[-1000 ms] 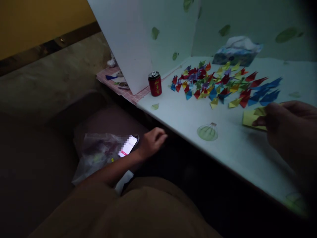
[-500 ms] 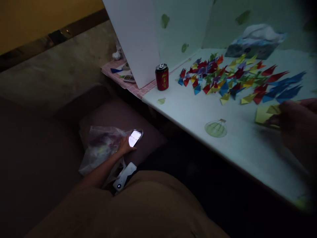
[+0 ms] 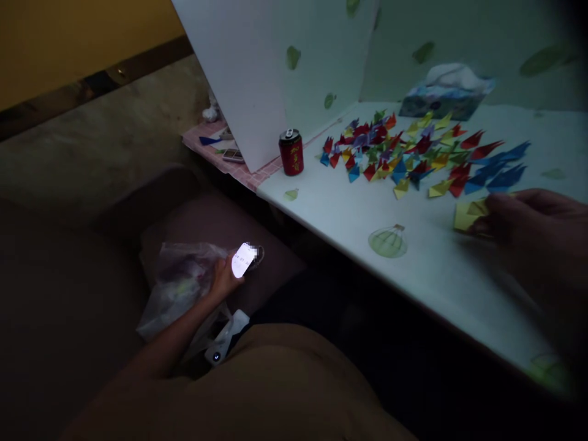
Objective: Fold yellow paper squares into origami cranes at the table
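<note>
My left hand [image 3: 225,277] is closed around a phone [image 3: 242,260] with a brightly lit screen, low over the seat at my left side. At the right, my right hand [image 3: 519,223] pinches a piece of yellow paper [image 3: 466,215] with folds in it, just above the white table [image 3: 340,226]. Close behind that paper lie many small folded paper cranes [image 3: 413,153] in red, blue, yellow, green and purple. The dim light hides some of the right hand's fingers.
A red drink can [image 3: 291,153] stands near the table's left edge by a white partition [image 3: 239,73]. A tissue box [image 3: 445,95] sits behind the cranes. On the seat [image 3: 184,214] are a clear plastic bag [image 3: 179,288] and a white device [image 3: 227,337].
The view has shifted, so the table and its things appear farther left and slightly lower. Both hands keep hold of the phone and the yellow paper.
</note>
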`<state>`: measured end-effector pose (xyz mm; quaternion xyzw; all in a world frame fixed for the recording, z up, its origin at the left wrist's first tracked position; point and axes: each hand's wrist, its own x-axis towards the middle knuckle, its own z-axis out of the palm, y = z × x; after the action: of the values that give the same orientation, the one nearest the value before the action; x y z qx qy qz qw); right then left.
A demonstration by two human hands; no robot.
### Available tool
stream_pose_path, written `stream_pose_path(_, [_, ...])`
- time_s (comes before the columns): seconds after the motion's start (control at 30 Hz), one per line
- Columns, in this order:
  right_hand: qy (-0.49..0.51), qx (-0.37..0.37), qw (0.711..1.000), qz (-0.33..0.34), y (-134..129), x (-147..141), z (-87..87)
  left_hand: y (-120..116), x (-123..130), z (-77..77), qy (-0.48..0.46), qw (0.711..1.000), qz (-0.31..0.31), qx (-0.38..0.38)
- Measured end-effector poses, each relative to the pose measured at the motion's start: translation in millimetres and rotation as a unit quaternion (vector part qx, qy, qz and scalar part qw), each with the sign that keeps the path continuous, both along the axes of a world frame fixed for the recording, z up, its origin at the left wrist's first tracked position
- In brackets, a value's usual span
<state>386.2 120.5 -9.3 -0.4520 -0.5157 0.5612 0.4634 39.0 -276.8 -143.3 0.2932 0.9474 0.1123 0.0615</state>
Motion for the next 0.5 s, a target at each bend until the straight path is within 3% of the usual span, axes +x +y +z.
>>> stream_pose_path(0.13, [0.011,0.004,1.0,-0.006,7,0,-5.3,25,23,51.0,0.111,0.993,-0.028,0.042])
stream_pose_path(0.27, [0.026,-0.011,1.0,-0.004,13,0,-9.8,70,45,93.7,0.196,0.973,-0.069,0.105])
stream_pose_path(0.37, [0.049,0.0,0.999,0.019,15,1,-9.9,109,59,112.5,0.231,0.954,-0.122,0.147])
stream_pose_path(0.5, [0.065,-0.011,0.998,0.02,13,0,-6.9,155,76,125.2,0.239,0.945,-0.157,0.16])
